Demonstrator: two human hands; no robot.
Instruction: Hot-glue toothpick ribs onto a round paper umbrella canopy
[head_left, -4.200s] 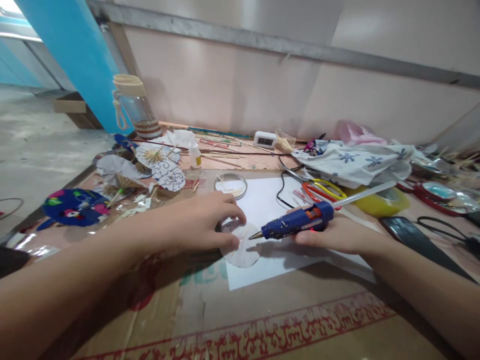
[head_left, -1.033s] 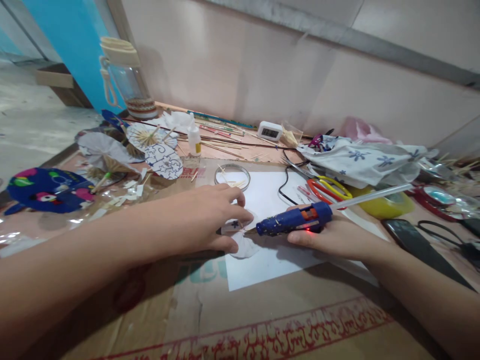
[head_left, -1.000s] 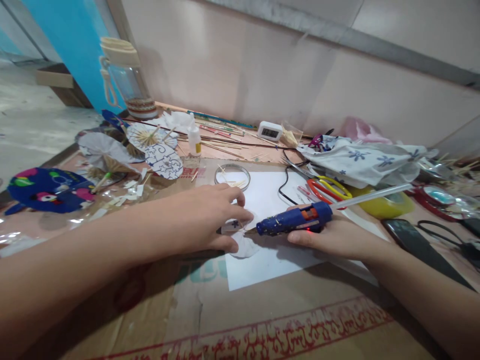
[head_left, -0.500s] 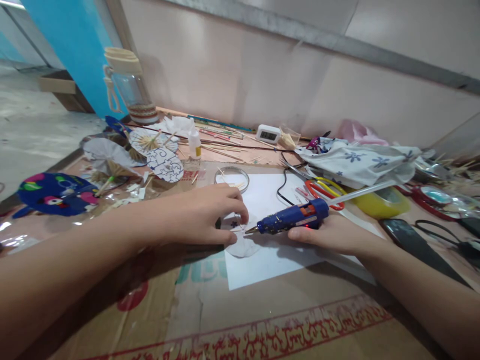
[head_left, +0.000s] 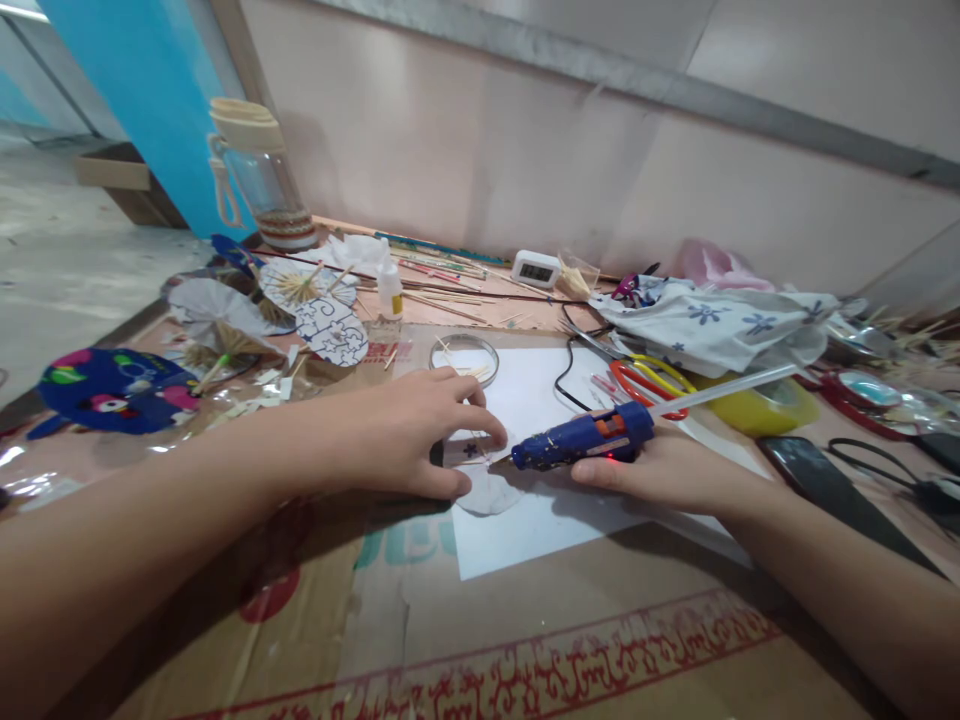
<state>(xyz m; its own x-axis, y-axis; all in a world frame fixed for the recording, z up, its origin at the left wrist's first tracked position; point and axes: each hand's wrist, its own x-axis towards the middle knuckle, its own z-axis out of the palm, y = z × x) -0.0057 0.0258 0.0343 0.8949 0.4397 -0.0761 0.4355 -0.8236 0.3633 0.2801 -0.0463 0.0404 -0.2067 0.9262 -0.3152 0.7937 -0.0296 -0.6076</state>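
Parasols (head_left: 315, 310) of paper heaped far left on the bench (head_left: 420, 640). Held down a small paper disc (head_left: 489, 494) on a white sheet (head_left: 540, 530) near the middle with the left hand (head_left: 405, 440), fingers bunched together and pinching its far edge. Blue glue gun (head_left: 581, 448) just right of it, nozzle at the disc's edge. Gripped the gun with the right hand (head_left: 667, 472), fingers wrapped round its body. Scissors (head_left: 649, 380) and floral cloth (head_left: 712, 325) farther right.

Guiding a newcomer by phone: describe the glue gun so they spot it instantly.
Find the white paper sheet on the cardboard. Over it the right hand holds the glue gun: blue body, orange patch, clear stick behind, unlike the red-yellow scissors.
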